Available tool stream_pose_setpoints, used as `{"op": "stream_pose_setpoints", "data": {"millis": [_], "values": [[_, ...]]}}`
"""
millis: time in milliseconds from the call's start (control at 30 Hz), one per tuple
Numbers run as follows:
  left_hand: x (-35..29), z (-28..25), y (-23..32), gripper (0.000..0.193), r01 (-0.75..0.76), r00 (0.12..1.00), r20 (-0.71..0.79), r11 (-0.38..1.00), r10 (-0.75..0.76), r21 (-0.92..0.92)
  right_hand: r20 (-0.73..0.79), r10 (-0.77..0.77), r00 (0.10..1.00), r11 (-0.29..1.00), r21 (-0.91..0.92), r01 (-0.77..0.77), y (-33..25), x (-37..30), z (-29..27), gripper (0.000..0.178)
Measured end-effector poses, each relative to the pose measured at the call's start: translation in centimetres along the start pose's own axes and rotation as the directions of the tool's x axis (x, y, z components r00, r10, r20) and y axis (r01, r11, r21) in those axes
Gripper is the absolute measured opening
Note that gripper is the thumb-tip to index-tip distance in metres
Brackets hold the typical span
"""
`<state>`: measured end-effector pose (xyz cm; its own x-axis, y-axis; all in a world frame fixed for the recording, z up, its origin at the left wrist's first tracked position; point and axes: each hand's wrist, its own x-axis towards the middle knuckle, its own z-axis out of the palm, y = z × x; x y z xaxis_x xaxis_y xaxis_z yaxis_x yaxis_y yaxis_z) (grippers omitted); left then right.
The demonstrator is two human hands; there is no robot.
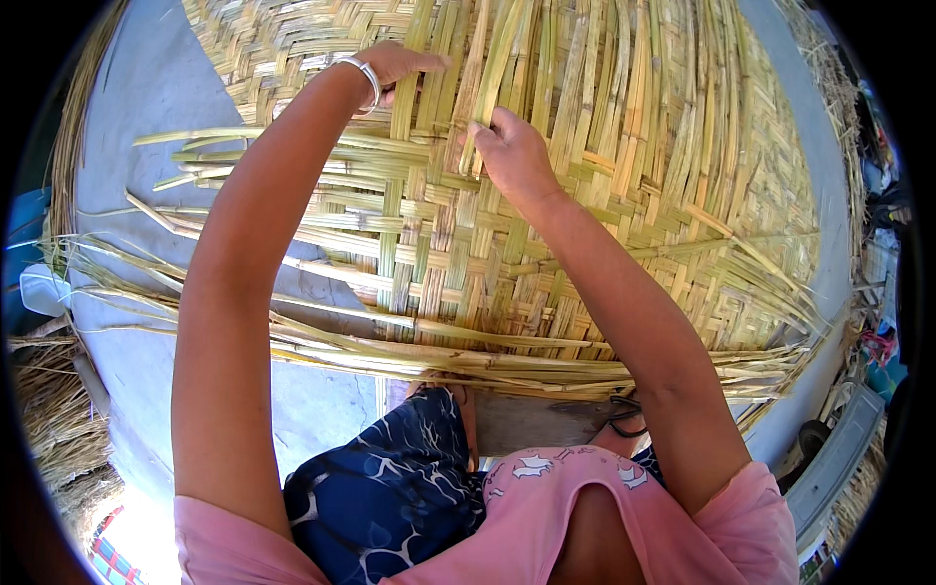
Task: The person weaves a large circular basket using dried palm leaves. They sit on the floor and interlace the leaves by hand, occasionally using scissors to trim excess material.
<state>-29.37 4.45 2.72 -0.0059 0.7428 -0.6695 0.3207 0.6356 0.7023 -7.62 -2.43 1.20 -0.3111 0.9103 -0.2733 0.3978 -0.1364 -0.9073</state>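
A large mat of flattened yellow-green cane strips lies before me, partly woven. Its lengthwise strips pass over and under crosswise strips whose loose ends stick out on the left. At the far left of the weave, my left hand closes round a greenish lengthwise strip, its index finger reaching across the neighbouring strips. My right hand pinches another lengthwise strip between thumb and fingers, just right of the left hand. The ends under both hands are partly hidden.
Long loose strips run along the mat's near edge, close to my feet. A grey floor surrounds the mat. Dry stalks are heaped at left near a white container. A grey plastic piece stands at right.
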Motion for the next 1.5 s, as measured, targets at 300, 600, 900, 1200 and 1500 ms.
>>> {"op": "stream_pose_setpoints", "data": {"millis": [300,600,900,1200,1500], "values": [[0.7,1.5,-1.8,0.033,-0.21,0.977,-0.081,0.945,0.196,-0.25,0.002,0.141,0.99,0.988,0.055,-0.141,-0.1,1.6,1.3,0.018],[-0.8,1.5,-2.2,0.042,-0.231,0.954,-0.002,0.726,0.301,-0.648,0.339,0.078,0.937,0.962,-0.272,0.019,-0.6,2.4,-0.6,0.023],[-4.6,-1.8,-4.0,0.024,-0.448,0.865,-0.433,0.779,0.253,-0.439,0.593,0.205,0.779,0.974,-0.2,-0.103,-0.6,4.0,-4.0,0.029],[-9.0,-0.3,-7.3,0.021,-0.402,0.721,-0.658,0.905,0.218,-0.141,0.699,0.303,0.648,0.95,-0.276,-0.145,-2.1,5.9,-5.2,0.034],[-9.6,-0.9,-6.2,0.026,-0.137,0.808,-0.562,0.984,0.176,0.11,0.7,0.279,0.657,0.939,-0.341,-0.035,-4.7,6.8,-4.9,0.033]]}}
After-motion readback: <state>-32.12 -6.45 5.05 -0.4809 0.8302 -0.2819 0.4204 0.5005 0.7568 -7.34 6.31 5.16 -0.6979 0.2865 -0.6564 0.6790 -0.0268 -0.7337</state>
